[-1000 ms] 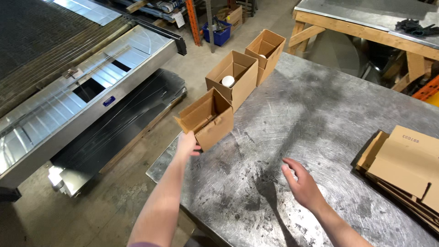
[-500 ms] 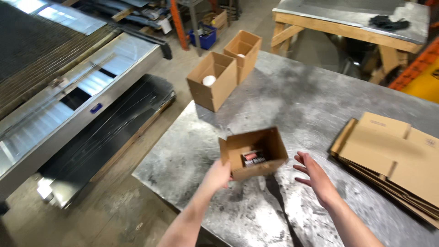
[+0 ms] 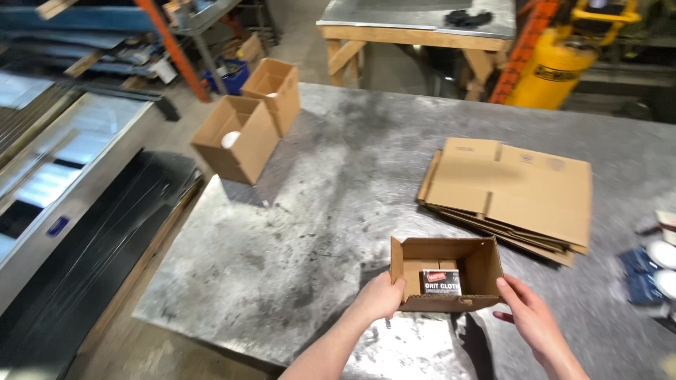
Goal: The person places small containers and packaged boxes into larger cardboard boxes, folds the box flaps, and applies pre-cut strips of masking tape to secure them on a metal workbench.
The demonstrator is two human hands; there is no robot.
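A small open cardboard box (image 3: 479, 264) sits in front of me on the grey metal table (image 3: 310, 232), with a dark packet (image 3: 440, 281) lying inside it. My left hand (image 3: 381, 297) grips the box's near left corner. My right hand (image 3: 529, 320) touches its near right corner with the fingers spread. Two more open cardboard boxes stand at the table's far left edge: the nearer one (image 3: 236, 138) holds a white round object, and the farther one (image 3: 274, 84) stands just behind it.
A stack of flattened cardboard boxes (image 3: 510, 190) lies right of centre. White and blue items (image 3: 651, 264) sit at the right edge. A long metal machine bed (image 3: 63, 183) runs along the left. A wooden workbench (image 3: 415, 28) and a yellow tank (image 3: 553, 67) stand behind.
My left hand drew the small box from the far left row to the near middle of the table. My right hand has come up against its right corner.
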